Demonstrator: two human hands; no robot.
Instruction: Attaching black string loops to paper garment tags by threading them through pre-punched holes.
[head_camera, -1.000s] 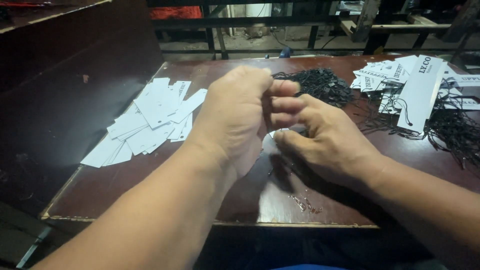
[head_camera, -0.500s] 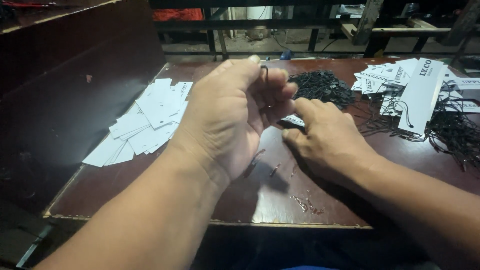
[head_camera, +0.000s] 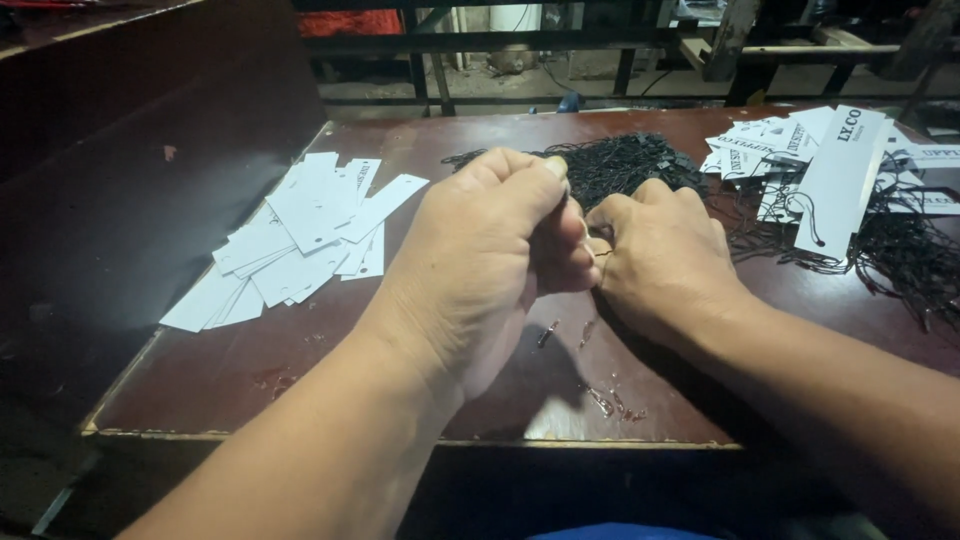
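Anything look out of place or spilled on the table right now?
Small pins lie scattered loose on the table near its front edge, below both hands. The white tags at left are fanned unevenly, and the black strings lie tangled. Nothing looks damaged.

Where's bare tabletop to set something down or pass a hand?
Free: brown table strip between white tags and near edge, left of left hand. Crowded: black strings and printed tags beyond right hand.

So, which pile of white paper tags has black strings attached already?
The pile on the right, behind the right hand: its tags lie tangled in black strings. The left pile is plain tags only.
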